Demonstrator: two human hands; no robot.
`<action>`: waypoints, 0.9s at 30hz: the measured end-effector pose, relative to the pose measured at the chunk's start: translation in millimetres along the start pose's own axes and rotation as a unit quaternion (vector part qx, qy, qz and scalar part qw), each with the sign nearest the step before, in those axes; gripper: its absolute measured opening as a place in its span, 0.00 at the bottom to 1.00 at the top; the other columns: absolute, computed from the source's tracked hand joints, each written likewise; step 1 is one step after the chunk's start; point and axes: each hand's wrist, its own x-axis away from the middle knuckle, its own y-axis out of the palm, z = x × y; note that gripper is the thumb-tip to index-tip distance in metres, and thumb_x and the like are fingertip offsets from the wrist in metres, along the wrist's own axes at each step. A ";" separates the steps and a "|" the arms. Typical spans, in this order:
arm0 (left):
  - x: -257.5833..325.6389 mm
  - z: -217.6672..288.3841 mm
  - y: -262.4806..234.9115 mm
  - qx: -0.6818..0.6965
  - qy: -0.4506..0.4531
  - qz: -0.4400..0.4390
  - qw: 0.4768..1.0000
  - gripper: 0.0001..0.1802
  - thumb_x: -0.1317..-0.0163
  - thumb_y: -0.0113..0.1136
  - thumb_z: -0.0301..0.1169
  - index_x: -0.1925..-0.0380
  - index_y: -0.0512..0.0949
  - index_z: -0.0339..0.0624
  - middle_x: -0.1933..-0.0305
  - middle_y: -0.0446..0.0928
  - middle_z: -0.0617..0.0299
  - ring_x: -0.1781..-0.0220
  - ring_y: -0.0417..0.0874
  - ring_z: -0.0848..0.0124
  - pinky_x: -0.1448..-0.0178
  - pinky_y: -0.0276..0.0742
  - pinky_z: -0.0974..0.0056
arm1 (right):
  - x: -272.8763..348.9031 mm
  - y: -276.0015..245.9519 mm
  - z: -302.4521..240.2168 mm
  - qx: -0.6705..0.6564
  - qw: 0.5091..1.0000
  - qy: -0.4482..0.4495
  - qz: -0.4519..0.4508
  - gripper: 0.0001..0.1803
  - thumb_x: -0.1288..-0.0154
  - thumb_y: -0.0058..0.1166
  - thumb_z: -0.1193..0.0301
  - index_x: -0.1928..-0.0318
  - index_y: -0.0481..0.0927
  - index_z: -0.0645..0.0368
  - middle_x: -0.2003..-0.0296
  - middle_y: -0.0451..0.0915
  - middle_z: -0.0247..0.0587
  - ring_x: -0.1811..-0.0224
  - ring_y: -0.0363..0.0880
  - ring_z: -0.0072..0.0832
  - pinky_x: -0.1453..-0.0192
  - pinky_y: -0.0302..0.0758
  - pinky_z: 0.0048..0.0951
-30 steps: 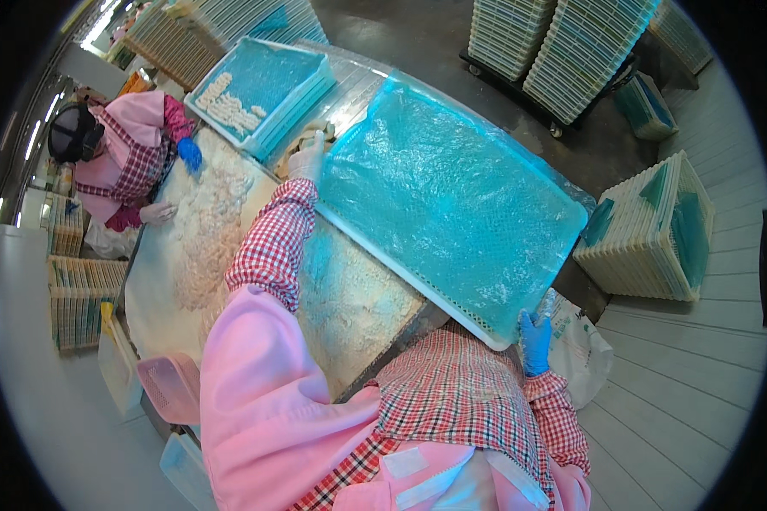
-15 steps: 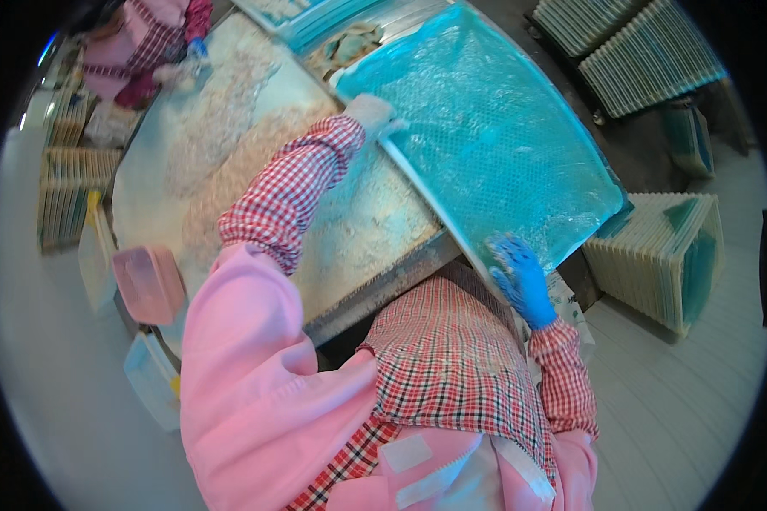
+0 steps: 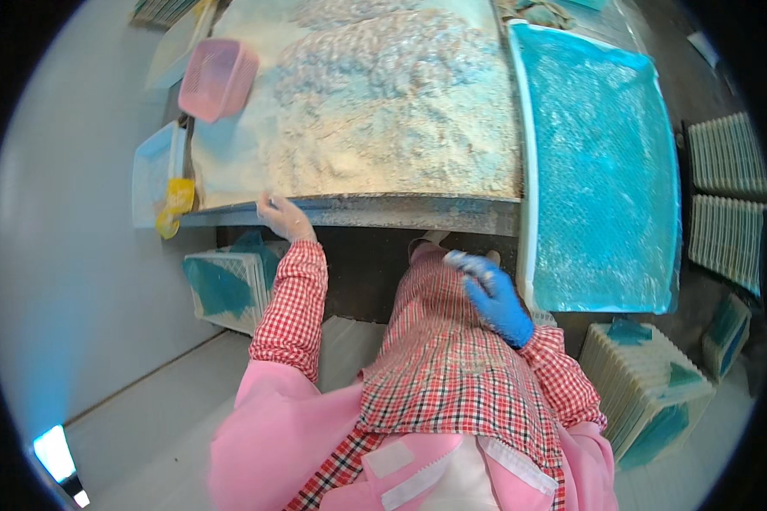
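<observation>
Left hand: my left hand (image 3: 283,218), in a clear glove, rests on the front edge of the table (image 3: 358,211); fingers loosely spread, gripping nothing.
Right hand: my right hand (image 3: 493,291), in a blue glove, hangs in front of the apron; fingers curled together, and I cannot tell whether they pinch anything.
Tray: the blue tray (image 3: 601,170) lies just beyond the right fingertips, its white rim near them.
Crumbs: the pale crumb heap (image 3: 383,111) spreads just beyond the left fingers.
Basket: a pink basket (image 3: 217,78) sits far beyond the left fingers.

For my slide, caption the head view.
Left hand on table edge, blue-gloved right hand beside teal tray.
</observation>
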 end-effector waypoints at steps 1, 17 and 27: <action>-1.0 -30.1 -11.6 -0.088 -0.015 0.008 0.996 0.17 0.32 0.51 0.31 0.48 0.71 0.32 0.45 0.71 0.47 0.40 0.70 0.54 0.34 0.64 0.52 | 6.4 13.6 27.2 -0.129 0.986 0.092 -0.048 0.18 0.28 0.46 0.74 0.41 0.74 0.63 0.44 0.76 0.42 0.41 0.73 0.30 0.37 0.68 0.32; 243.4 59.0 90.9 -0.149 -0.070 -0.159 0.973 0.39 0.39 0.51 0.22 0.34 0.44 0.14 0.30 0.48 0.28 0.25 0.49 0.41 0.21 0.42 0.50 | -12.6 -28.8 234.2 -0.638 0.743 0.154 0.128 0.32 0.24 0.34 0.55 0.31 0.56 0.67 0.32 0.61 0.54 0.31 0.63 0.45 0.31 0.67 0.41; 308.1 75.9 80.2 0.054 0.213 -0.369 0.903 0.21 0.48 0.49 0.23 0.52 0.77 0.40 0.51 0.72 0.50 0.44 0.71 0.50 0.36 0.65 0.49 | -16.9 -22.4 242.8 -0.694 0.696 0.086 0.163 0.29 0.24 0.35 0.56 0.34 0.60 0.65 0.36 0.64 0.52 0.35 0.66 0.43 0.34 0.69 0.40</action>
